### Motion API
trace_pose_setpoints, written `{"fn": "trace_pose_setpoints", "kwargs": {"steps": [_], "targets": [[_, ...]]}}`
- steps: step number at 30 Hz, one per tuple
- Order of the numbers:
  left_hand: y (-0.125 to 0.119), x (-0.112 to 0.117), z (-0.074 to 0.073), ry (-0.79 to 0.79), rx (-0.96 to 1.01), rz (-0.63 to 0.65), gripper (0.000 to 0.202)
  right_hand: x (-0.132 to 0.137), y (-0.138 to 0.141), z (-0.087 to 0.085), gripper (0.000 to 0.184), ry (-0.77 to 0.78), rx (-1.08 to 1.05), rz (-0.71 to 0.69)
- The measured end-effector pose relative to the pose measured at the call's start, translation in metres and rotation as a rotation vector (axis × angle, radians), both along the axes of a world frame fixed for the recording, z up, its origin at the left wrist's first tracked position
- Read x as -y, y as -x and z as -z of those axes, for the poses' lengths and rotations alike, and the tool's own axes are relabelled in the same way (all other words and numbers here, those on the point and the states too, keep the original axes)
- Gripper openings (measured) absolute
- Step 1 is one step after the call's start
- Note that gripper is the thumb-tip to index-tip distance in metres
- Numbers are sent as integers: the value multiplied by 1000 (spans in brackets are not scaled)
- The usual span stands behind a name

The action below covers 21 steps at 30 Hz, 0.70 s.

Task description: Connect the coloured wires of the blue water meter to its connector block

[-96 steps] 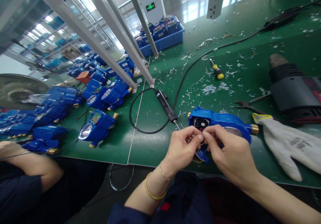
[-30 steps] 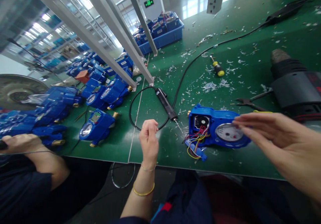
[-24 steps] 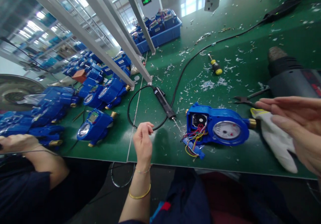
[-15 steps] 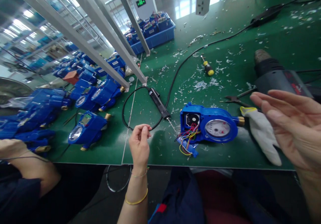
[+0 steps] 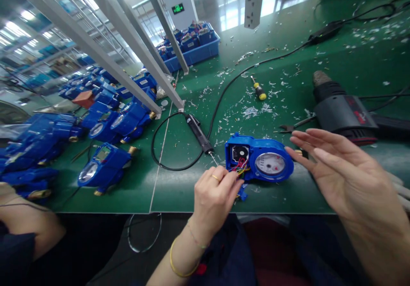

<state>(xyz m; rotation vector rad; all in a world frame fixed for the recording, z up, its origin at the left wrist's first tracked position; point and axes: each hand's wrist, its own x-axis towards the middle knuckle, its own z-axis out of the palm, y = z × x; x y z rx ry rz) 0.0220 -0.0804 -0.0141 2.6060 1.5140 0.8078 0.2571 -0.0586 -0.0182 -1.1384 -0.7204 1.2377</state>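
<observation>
A blue water meter (image 5: 270, 165) with a round dial lies on the green bench before me, its square housing open and loose coloured wires (image 5: 241, 169) coming out. My left hand (image 5: 214, 196) is at the housing's near corner, fingers curled together around the wires and covering much of them. A small blue piece (image 5: 242, 193) shows just beyond the fingertips. My right hand (image 5: 346, 170) is held open at the meter's right end, fingers stretched out beside its partly hidden brass fitting. Behind the left hand lies a black electric screwdriver (image 5: 199, 134), its bit pointing toward the meter.
A heat gun (image 5: 344, 111), pliers (image 5: 287, 128) and a yellow-black screwdriver (image 5: 259, 90) lie beyond. A white glove (image 5: 400, 192) is partly behind my right hand. Several blue meters (image 5: 104, 164) stand left, near a co-worker's arm (image 5: 27, 217). A blue bin (image 5: 198, 55) sits behind metal posts.
My left hand has moved right, from beside the screwdriver cable to the meter's wires. My right hand has come left to the meter's end. The glove now lies farther right.
</observation>
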Motion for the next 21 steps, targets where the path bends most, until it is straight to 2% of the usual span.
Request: {"fn": "trace_pose_setpoints", "kwargs": {"steps": [4,7,9,13,18,21], "targets": [[-8,-10,8,-7,-60,-19,9,0,-7,0,44,-20,-77,-37],[-5,-15,8,-22,41,20,5,-2,-12,-1,47,-26,-124,-33],[-3,-15,7,-21,125,20,10,-3,-12,-3,51,-32,-173,14],[-4,-14,11,-18,295,-33,18,-6,-9,-6,56,-3,-297,126],[-7,-17,18,12,397,-85,16,-11,-12,-7,66,115,-498,191],[-6,-19,17,71,414,-131,12,-12,-13,-6,64,91,-483,196]]}}
